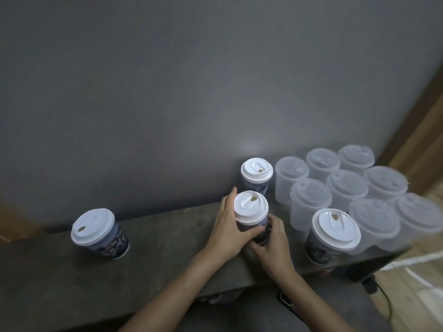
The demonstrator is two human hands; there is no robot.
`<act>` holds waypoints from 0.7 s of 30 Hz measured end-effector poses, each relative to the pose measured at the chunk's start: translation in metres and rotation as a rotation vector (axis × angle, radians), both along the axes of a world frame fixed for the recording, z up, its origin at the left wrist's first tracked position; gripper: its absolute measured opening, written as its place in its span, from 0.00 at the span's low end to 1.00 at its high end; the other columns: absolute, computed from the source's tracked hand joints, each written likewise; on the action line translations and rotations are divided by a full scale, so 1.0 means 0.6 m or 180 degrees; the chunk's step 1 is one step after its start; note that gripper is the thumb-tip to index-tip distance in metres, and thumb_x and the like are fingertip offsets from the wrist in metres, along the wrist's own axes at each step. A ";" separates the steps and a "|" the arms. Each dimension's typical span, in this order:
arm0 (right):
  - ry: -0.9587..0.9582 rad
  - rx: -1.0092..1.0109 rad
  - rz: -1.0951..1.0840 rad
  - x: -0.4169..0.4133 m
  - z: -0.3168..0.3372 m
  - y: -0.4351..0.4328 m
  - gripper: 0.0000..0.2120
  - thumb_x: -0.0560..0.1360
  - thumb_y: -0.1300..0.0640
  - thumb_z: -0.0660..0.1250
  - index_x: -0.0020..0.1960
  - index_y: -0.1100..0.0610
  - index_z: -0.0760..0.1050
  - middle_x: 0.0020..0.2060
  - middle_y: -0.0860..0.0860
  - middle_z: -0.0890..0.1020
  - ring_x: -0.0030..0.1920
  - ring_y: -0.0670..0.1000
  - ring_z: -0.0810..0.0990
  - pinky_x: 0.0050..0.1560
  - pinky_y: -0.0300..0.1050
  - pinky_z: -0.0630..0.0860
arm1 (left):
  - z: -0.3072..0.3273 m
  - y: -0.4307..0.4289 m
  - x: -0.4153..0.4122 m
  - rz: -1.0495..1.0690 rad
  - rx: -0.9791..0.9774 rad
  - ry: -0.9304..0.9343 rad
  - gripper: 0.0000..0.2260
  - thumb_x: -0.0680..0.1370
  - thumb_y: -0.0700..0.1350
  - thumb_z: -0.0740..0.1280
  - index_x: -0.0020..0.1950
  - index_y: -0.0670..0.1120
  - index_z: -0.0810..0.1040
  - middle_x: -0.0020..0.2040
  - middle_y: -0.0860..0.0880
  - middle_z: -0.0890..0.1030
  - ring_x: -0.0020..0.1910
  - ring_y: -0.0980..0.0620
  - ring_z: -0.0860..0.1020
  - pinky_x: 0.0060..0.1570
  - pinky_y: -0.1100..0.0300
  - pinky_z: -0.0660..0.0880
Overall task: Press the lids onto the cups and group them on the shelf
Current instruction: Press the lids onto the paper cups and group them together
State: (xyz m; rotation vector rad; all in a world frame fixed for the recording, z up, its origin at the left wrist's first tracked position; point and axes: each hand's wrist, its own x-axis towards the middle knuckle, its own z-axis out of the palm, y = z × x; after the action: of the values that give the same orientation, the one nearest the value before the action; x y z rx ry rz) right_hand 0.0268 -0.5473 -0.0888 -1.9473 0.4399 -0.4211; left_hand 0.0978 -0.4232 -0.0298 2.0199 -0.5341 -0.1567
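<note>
left hand (227, 226) | right hand (273, 243) | both forearms (167, 295) bare to frame edge | fingers (230, 196) apparently slim

You're gripping a cup (257, 225) between left hand (226, 226) and right hand (272, 243). It looks like paper, its dark printed wall faintly glossy. Its lid (250, 207) is white plastic, smooth, satin rather than shiny, and the three other printed cups wear the same. To your right, the frosted cups (304, 216) and their lids are translucent plastic, cloudy and matt. The shelf (167, 238) under them reads as dark mottled stone or laminate, matt, with a slight grain. Behind it the wall (191, 92) is smooth grey paint, dull, with one soft patch of sheen. Far right, the floor (422, 295) looks like pale wood, lightly glossy.
</note>
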 end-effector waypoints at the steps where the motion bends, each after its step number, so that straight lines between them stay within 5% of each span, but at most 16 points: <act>1: 0.0003 -0.0014 -0.0119 0.002 -0.008 -0.006 0.33 0.66 0.60 0.82 0.67 0.54 0.72 0.59 0.50 0.76 0.56 0.38 0.78 0.55 0.33 0.75 | -0.007 -0.014 0.003 -0.0058 -0.0029 -0.0038 0.50 0.67 0.49 0.83 0.81 0.48 0.58 0.73 0.54 0.67 0.70 0.63 0.66 0.67 0.71 0.63; 5: 0.0016 0.0060 -0.0344 0.013 -0.016 -0.022 0.33 0.67 0.64 0.79 0.70 0.61 0.71 0.61 0.53 0.75 0.63 0.50 0.76 0.56 0.27 0.68 | -0.013 -0.057 0.012 -0.0335 -0.0112 -0.0218 0.44 0.67 0.46 0.82 0.78 0.51 0.64 0.70 0.55 0.67 0.68 0.69 0.68 0.65 0.76 0.63; 17: -0.0112 0.0566 -0.0597 -0.009 -0.026 0.003 0.36 0.71 0.50 0.74 0.74 0.60 0.65 0.70 0.54 0.72 0.71 0.51 0.73 0.73 0.51 0.70 | -0.036 -0.085 0.021 -0.0248 -0.0139 -0.0315 0.44 0.68 0.47 0.82 0.78 0.53 0.63 0.67 0.53 0.69 0.67 0.61 0.70 0.62 0.80 0.61; 21: -0.0076 0.0939 -0.0663 -0.033 -0.048 0.021 0.28 0.74 0.66 0.75 0.69 0.57 0.67 0.66 0.54 0.73 0.68 0.51 0.75 0.72 0.48 0.70 | -0.036 -0.056 0.013 -0.0225 0.0036 -0.0149 0.51 0.68 0.52 0.82 0.82 0.50 0.53 0.73 0.55 0.64 0.71 0.63 0.64 0.66 0.75 0.60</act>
State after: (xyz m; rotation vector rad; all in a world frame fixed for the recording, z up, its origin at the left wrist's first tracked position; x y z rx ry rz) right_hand 0.0070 -0.5346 -0.1174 -1.6158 0.6547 -0.4831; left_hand 0.1055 -0.4566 -0.0516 2.0210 -0.6359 -0.1559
